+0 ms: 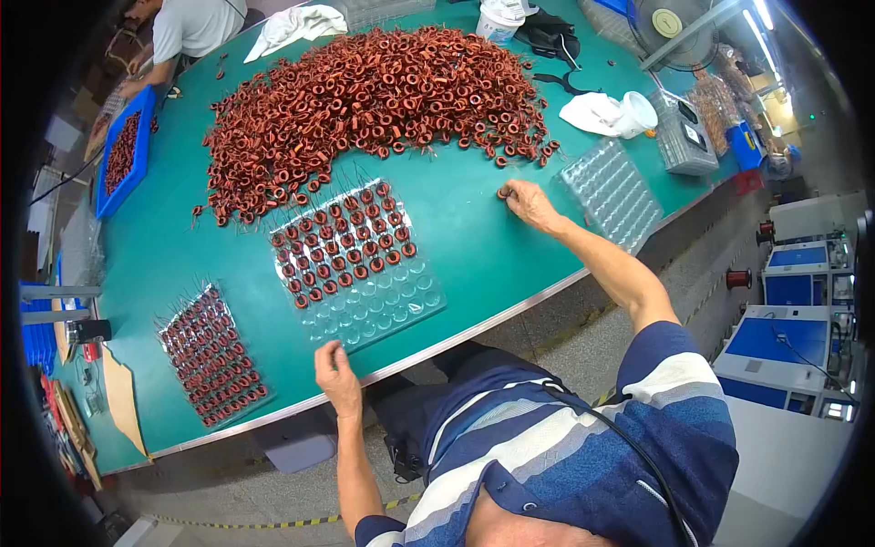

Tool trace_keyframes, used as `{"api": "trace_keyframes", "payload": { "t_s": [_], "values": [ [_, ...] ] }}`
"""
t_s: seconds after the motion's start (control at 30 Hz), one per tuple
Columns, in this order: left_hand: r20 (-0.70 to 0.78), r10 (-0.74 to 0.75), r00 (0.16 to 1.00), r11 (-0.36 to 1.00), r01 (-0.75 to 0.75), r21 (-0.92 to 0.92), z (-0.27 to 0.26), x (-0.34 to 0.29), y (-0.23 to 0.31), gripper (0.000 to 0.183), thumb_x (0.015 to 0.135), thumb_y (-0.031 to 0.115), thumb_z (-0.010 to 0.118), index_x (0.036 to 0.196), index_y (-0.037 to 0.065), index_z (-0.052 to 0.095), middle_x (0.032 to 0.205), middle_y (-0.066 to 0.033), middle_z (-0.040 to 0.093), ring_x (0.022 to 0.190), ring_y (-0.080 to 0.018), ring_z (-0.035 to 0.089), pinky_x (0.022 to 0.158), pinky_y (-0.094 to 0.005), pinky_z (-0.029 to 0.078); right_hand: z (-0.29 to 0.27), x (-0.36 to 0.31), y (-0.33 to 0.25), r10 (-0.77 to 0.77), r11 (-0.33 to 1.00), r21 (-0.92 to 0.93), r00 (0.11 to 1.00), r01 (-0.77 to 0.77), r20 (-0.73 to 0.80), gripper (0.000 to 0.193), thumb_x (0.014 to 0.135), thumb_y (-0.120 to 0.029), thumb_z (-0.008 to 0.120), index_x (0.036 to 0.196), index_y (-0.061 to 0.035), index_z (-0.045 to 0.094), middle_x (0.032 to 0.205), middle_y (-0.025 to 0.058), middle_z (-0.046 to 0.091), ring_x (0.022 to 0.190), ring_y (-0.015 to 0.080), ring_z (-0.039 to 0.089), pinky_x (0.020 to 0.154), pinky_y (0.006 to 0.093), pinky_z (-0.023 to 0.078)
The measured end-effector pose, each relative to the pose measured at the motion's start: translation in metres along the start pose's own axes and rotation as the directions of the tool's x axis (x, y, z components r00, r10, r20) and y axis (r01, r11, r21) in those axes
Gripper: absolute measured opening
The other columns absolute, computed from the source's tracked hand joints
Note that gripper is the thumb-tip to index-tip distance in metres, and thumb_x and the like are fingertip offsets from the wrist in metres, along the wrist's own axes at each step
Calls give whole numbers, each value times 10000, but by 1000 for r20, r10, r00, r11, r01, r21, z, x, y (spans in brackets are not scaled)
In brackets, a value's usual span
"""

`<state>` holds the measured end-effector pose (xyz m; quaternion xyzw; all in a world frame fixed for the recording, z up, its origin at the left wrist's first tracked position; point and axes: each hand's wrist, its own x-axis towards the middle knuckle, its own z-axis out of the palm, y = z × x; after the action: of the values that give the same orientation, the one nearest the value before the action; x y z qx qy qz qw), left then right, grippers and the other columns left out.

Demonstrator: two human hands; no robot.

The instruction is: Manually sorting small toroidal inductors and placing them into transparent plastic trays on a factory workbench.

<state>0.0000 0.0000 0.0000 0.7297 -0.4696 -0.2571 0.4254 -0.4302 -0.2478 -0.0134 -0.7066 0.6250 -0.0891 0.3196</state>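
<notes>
Hands of the wearer were two. The right hand [530, 205], toward two o'clock from the centre, pinched one red-brown coil [502, 193] between its fingertips, which hid part of it. The left hand [339, 376], toward half past seven, was just beside the near edge of a partly filled tray [374, 314]; whether its fingers were pressed together, I could not tell. Trays with coils were two: this one at nine o'clock, and a fuller tray [265, 392] at eight. One clear tray [620, 201] lay at two; single or stacked, it was hard to make out. One heap [374, 100] of coils, overlapping too much for counting, spread at eleven. One co-worker [196, 32], at half past ten, was cut off above.
</notes>
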Motion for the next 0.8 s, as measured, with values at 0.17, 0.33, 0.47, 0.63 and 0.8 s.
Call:
{"api": "trace_keyframes", "payload": {
  "t_s": [0.17,0.33,0.47,0.63,0.8],
  "values": [
    [72,74,995,996,-71,-45,23,-10,18,103,880,19,539,943,-19,611,885,-130,598,823,-256,581,748,-324,461,21,-9,-11,-275,937,-285,928,201,-249,239,807,-106,635,1028,-85,547,936,161,550,910,356,547,792,448,471],
    [121,104,987,991,-93,-98,37,-20,41,106,893,39,548,958,-7,619,864,-93,622,800,-181,597,738,-289,469,37,-26,-44,-394,906,-250,896,342,-203,259,782,-66,629,1020,-77,527,931,154,543,911,347,535,801,439,462],
    [324,-41,945,925,158,-345,65,-21,66,279,943,179,542,1146,-12,538,880,-96,620,781,-146,584,706,-275,481,37,-73,-134,-647,761,-76,748,644,-150,262,753,-55,629,994,-69,527,861,124,565,843,330,558,784,417,455],
    [489,90,868,862,179,-475,85,-9,85,318,996,292,465,1124,2,497,742,-49,566,608,-108,513,552,-248,423,55,-116,-193,-827,539,-87,546,838,137,473,732,-130,693,1148,-49,482,959,138,588,869,329,583,798,420,459],
    [451,-21,892,640,358,-679,70,-6,97,276,996,263,441,1069,11,526,685,-51,545,544,-107,483,523,-222,392,48,-119,-200,-632,745,173,765,644,-126,517,789,-170,716,1222,-18,479,1060,155,568,975,271,579,827,362,479]
  ]
}}
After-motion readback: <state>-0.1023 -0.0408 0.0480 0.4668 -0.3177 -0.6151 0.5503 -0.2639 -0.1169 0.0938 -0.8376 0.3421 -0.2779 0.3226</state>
